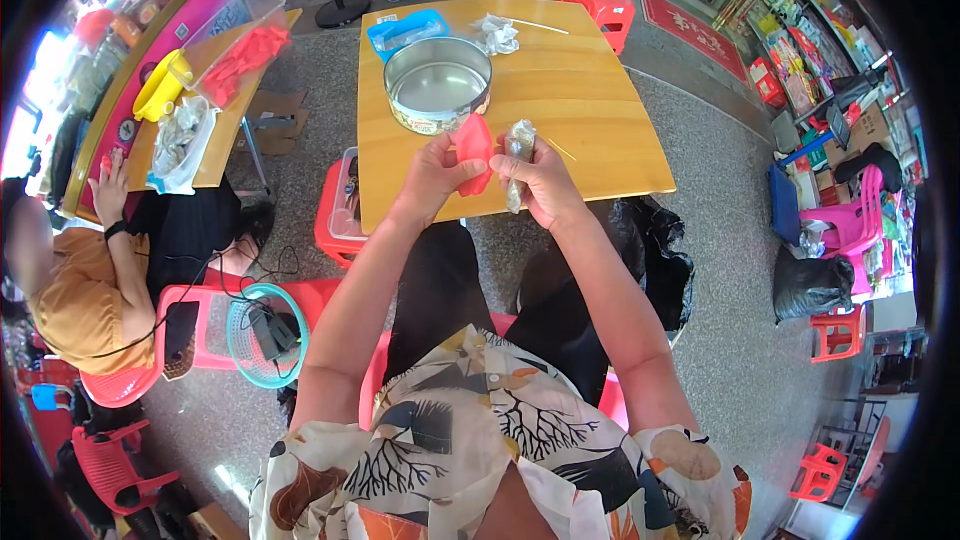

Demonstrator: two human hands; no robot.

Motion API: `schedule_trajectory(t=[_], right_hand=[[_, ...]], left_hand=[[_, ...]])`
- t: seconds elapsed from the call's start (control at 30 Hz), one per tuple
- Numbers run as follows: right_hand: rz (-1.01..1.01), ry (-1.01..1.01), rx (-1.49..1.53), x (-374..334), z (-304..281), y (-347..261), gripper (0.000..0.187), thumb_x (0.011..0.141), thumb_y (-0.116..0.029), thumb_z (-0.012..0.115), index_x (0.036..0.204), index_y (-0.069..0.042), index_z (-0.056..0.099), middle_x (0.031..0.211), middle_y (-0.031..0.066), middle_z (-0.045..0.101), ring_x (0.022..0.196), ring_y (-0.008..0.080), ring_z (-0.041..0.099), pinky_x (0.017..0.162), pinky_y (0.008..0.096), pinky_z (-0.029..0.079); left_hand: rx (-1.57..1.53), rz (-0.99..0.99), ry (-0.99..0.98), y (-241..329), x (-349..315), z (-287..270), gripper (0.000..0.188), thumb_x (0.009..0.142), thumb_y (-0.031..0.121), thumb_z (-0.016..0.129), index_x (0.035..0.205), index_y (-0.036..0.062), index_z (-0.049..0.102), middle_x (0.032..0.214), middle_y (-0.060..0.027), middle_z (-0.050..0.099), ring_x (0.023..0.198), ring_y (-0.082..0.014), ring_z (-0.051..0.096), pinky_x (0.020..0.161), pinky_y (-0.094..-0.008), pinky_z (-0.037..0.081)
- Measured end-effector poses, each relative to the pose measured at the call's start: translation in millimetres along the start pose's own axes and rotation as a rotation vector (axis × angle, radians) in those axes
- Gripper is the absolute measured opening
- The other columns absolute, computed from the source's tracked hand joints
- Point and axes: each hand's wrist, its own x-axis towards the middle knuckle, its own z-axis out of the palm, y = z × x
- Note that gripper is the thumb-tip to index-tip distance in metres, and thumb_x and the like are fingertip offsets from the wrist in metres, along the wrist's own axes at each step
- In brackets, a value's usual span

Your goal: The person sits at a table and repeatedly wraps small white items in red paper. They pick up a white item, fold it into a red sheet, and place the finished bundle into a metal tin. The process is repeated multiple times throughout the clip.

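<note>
Left hand (437,172): thumb and fingers pinched together on the red packet (475,145), held over the near edge of the table (590,90), tip pointing away from the wearer. Right hand (543,183): thumb and fingers clamped on the clear-wrapped roll (520,145), just right of the packet, long axis running near to far. Round tin (437,58) sits just beyond the packet, nearer the left edge than the right. Blue tray (428,19) is toward the far-left corner, crumpled clear plastic (497,35) near the far edge. Thin sticks (563,149) lie just beyond the right hand.

Doing it well, my read: packet looks thin and soft, so light pinch by its edge, no creasing. Let the left steady it, right does the small adjustments. Wrap on the roll looks loose, so grip mid-length; held by an end it could twist or slip. Work farther in from the near edge so a drop lands on the table.

Hard to see: fingertips behind both items, the packet's back and whether anything is inside, and the roll's contents under shiny wrap. Right thumb to packet: touching or just apart, can't call it from this angle. Packet tip covers a bit of the tin's outer wall.
</note>
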Motion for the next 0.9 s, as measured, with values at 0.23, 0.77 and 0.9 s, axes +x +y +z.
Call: schedule_trajectory(t=[0.23,0.77,0.9], right_hand=[[-0.029,0.074,-0.037,0.4,-3.2,12.6,0.020,0.080,-0.005,0.069,0.095,-0.005,0.056,0.073,0.0016,0.056,0.060,0.0099,0.053,0.055,0.0245,0.043],[-0.033,0.061,-0.170,1.5,-4.1,30.9,0.015,0.079,-0.003,0.068,0.091,-0.003,0.058,0.073,0.0013,0.057,0.060,0.0088,0.054,0.055,0.0249,0.044],[-0.082,0.150,-0.246,3.4,0.9,33.0,0.015,0.079,-0.004,0.068,0.090,-0.003,0.058,0.073,0.0005,0.057,0.061,0.0080,0.053,0.054,0.0245,0.044]], left_hand=[[0.366,0.099,0.185,1.2,-9.8,3.9,0.043,0.079,0.015,0.076,0.112,0.0000,0.052,0.091,-0.0116,0.068,0.078,-0.0169,0.065,0.067,-0.0291,0.051],[0.560,0.162,0.240,-16.1,-20.1,10.4,0.016,0.085,0.012,0.070,0.089,-0.0022,0.065,0.074,-0.0047,0.067,0.066,-0.0092,0.061,0.062,-0.0247,0.050],[0.630,0.179,0.283,-19.2,-16.6,4.8,0.012,0.085,0.010,0.067,0.086,-0.0017,0.065,0.070,-0.0048,0.066,0.061,-0.0090,0.059,0.059,-0.0250,0.049]])
